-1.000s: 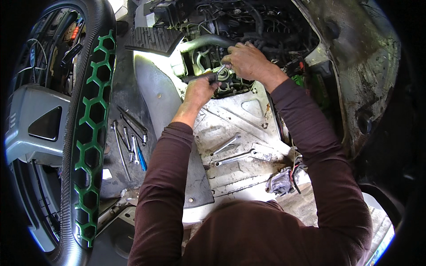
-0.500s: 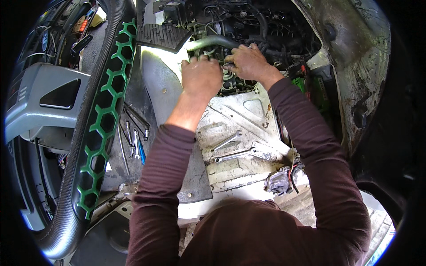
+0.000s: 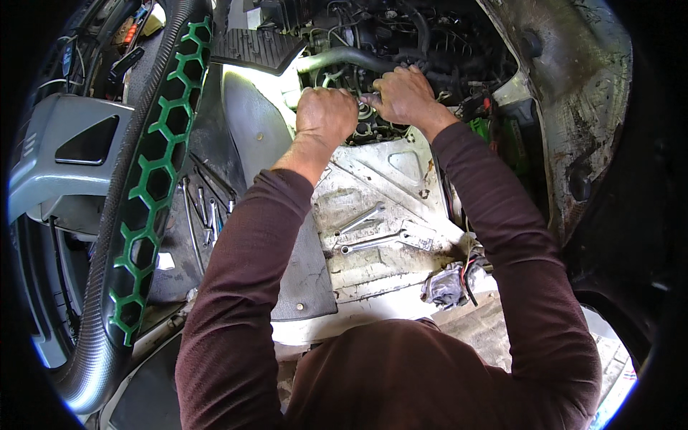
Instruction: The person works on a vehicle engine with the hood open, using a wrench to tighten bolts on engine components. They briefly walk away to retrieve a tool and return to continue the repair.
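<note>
My left hand (image 3: 326,115) is in the upper middle of the frame, its fingers curled together into a fist, knuckles up; what they close on is hidden, so I cannot tell if they grip anything. My right hand (image 3: 407,97) sits just to its right, fingers bent and thumb pointing left — I cannot tell whether it pinches anything. The round metal fitting (image 3: 365,112) of the engine (image 3: 444,50) shows in the gap between my hands, just below my right thumb. A thick hose (image 3: 340,57) runs above. Near the frame's centre, a shorter spanner (image 3: 358,219) and a longer spanner (image 3: 373,243) lie well apart from my fingers.
</note>
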Demonstrator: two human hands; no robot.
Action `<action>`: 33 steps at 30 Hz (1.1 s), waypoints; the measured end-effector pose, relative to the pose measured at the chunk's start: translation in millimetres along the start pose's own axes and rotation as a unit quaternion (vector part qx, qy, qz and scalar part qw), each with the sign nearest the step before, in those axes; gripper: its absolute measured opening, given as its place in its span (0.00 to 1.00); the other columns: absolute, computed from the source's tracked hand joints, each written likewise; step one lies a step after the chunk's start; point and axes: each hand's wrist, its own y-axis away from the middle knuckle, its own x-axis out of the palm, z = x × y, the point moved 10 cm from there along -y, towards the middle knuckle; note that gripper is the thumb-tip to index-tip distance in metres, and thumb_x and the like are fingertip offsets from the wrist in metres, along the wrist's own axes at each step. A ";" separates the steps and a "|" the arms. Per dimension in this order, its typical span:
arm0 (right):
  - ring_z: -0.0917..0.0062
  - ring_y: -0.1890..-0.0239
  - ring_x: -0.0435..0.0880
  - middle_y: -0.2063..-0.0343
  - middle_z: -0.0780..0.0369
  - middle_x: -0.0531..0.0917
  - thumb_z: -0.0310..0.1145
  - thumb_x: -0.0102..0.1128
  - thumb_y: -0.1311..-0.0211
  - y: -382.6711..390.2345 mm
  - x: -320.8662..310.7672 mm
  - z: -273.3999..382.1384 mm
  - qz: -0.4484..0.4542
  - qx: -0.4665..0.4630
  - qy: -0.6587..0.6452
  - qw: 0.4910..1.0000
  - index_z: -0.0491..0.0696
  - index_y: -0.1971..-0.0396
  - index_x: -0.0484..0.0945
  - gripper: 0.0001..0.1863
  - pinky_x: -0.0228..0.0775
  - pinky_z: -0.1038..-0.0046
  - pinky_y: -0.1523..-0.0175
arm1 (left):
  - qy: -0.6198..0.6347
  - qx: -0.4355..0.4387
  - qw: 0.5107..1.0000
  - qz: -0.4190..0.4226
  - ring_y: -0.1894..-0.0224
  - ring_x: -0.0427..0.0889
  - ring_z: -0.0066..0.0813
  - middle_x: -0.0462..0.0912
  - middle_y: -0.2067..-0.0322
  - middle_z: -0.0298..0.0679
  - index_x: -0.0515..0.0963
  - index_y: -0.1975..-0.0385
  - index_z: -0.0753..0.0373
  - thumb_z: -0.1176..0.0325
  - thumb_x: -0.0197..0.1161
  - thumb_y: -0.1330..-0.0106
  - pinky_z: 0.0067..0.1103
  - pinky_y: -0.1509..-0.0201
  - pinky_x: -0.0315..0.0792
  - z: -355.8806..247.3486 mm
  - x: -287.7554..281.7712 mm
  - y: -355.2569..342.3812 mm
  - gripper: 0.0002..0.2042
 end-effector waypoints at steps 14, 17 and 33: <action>0.63 0.57 0.90 0.62 0.56 0.90 0.52 0.49 0.31 -3.6 -3.3 -2.8 0.135 0.191 -0.014 0.972 0.50 0.64 0.90 0.25 0.81 0.60 0.50 | 0.036 0.043 0.998 -0.035 0.71 0.90 0.36 0.89 0.75 0.39 0.87 0.74 0.53 0.54 0.53 0.30 0.33 0.67 0.80 18.8 2.9 -13.3 0.18; 0.63 0.56 0.90 0.61 0.56 0.90 0.51 0.49 0.30 -3.7 0.2 -3.2 0.163 0.193 -0.011 0.967 0.50 0.63 0.90 0.24 0.81 0.60 0.51 | 0.061 0.027 0.998 -0.007 0.68 0.90 0.37 0.90 0.71 0.39 0.88 0.73 0.54 0.60 0.55 0.34 0.33 0.64 0.79 19.3 9.5 -11.6 0.14; 0.62 0.58 0.89 0.66 0.54 0.90 0.47 0.56 0.36 -28.8 -55.3 -14.6 0.061 0.116 0.024 0.991 0.49 0.65 0.90 0.19 0.63 0.56 0.39 | 0.062 -0.058 0.996 0.035 0.61 0.91 0.32 0.91 0.65 0.38 0.89 0.65 0.53 0.61 0.52 0.26 0.29 0.61 0.82 27.4 -44.0 -9.9 0.15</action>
